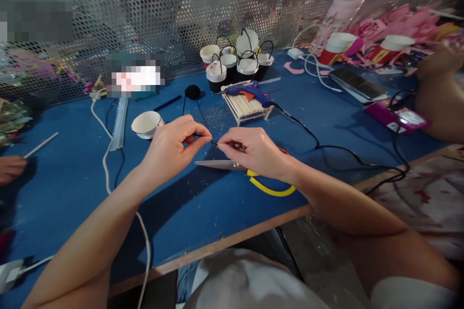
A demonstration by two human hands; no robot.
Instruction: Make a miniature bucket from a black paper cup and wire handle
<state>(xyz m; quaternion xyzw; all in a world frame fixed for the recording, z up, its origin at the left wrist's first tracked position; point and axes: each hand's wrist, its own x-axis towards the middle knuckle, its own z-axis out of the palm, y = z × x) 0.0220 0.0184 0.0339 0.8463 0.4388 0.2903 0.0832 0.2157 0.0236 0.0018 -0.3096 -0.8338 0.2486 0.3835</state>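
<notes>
Black wire: short thin strand, held just above the blue table, spanning the gap between both hands. Left hand: thumb and forefinger pinched tight on one end. Right hand: fingertips pinched on the other. Scissors lie under the right hand; contact unclear.

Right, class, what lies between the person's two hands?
In the head view, a thin black wire spans the small gap, pinched by the left hand and right hand; scissors lie just below.
</notes>
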